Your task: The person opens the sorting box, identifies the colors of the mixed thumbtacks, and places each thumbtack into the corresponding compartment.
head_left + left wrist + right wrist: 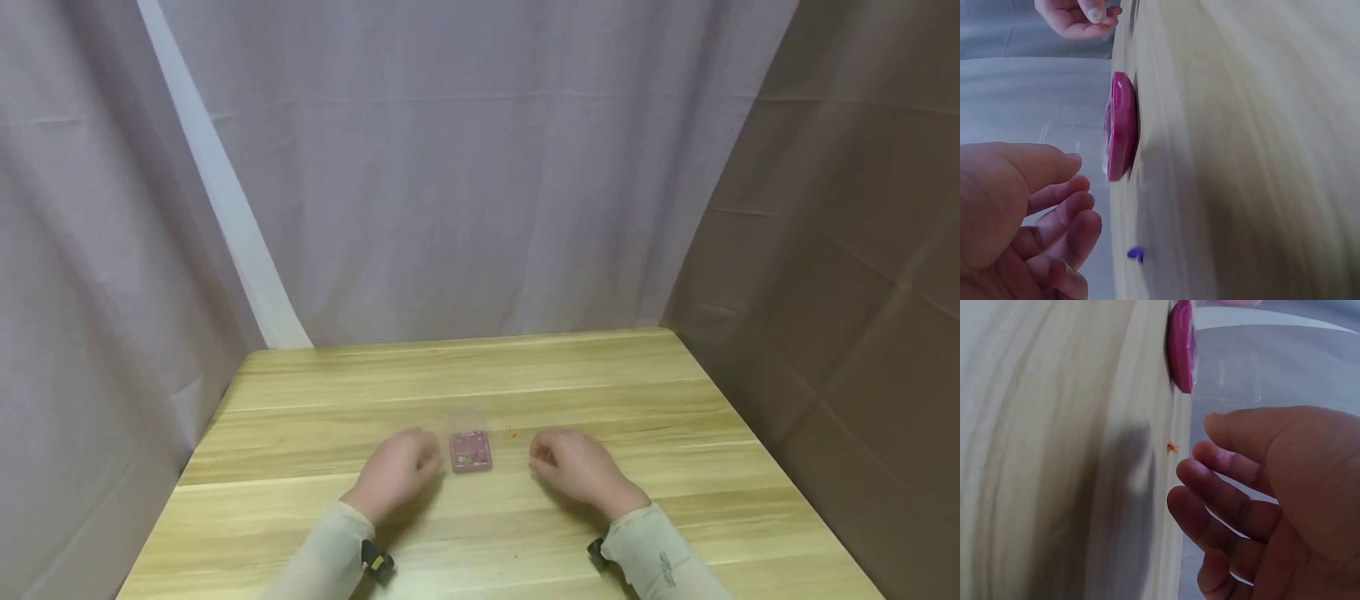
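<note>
A small pink compartment box lies flat on the table between both hands, with a little green item inside. Its clear lid stands raised behind it. My left hand hovers just left of the box, fingers loosely bent, holding nothing. Below those fingers in the left wrist view is a tiny purple piece on the wood. To the right of the box, my right hand is likewise loosely curled around nothing. Near its fingertips lies a tiny orange spiky piece.
The wood-grain table reaches back to a grey curtain. A darker brown curtain hangs along the right side. Each wrist carries a black strapped device, such as the left one.
</note>
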Demonstrator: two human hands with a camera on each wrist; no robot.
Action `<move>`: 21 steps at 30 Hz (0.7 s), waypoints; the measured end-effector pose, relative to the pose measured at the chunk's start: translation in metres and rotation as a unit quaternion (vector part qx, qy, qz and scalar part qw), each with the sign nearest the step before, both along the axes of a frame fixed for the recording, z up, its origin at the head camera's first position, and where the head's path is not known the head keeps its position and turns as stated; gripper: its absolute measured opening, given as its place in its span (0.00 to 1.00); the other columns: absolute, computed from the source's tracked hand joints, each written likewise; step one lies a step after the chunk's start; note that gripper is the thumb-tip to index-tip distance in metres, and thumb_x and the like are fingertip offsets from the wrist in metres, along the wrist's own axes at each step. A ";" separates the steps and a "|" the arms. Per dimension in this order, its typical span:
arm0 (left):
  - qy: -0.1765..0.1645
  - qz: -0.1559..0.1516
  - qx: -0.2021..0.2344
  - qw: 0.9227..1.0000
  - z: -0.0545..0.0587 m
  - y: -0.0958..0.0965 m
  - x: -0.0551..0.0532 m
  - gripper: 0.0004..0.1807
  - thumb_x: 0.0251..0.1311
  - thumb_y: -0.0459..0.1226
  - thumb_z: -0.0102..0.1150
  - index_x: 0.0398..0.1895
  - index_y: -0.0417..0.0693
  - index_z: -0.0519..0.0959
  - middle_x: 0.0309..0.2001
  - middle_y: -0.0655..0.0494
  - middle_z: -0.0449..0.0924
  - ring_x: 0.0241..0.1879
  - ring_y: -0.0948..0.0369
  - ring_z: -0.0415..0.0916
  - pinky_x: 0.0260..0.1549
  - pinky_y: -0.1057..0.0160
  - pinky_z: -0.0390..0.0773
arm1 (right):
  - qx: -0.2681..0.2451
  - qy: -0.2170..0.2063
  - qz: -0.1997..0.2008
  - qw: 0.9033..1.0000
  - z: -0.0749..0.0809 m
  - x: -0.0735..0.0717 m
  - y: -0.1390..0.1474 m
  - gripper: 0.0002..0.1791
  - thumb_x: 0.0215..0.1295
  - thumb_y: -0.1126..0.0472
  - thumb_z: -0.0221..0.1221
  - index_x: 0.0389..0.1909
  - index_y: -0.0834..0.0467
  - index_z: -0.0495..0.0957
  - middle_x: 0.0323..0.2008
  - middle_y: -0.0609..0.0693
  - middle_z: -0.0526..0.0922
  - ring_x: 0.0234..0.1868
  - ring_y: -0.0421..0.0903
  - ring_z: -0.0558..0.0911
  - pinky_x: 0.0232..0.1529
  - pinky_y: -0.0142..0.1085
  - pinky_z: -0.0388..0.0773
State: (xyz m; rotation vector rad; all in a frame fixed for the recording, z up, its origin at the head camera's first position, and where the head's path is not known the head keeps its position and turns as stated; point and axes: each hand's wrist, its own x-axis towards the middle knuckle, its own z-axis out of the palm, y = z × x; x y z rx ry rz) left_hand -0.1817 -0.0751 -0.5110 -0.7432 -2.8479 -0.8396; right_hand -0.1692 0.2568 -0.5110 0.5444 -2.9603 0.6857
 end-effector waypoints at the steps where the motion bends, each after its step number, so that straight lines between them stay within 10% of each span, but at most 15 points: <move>1: 0.003 0.001 0.000 1.000 0.000 -0.003 0.001 0.04 0.71 0.38 0.70 0.36 0.54 0.86 0.35 0.63 0.83 0.42 0.59 0.83 0.53 0.47 0.85 | 0.003 0.001 -0.004 1.000 -0.001 -0.002 0.000 0.04 0.71 0.55 0.73 0.39 0.44 0.86 0.35 0.36 0.86 0.37 0.38 0.83 0.45 0.45 0.85; 21: 0.009 0.040 -0.031 0.999 -0.003 -0.032 0.024 0.04 0.68 0.39 0.75 0.36 0.56 0.87 0.38 0.62 0.86 0.32 0.69 0.77 0.35 0.64 0.82 | 0.022 -0.032 -0.051 0.998 -0.005 -0.055 -0.021 0.11 0.74 0.52 0.70 0.31 0.49 0.83 0.27 0.41 0.82 0.29 0.42 0.79 0.39 0.46 0.83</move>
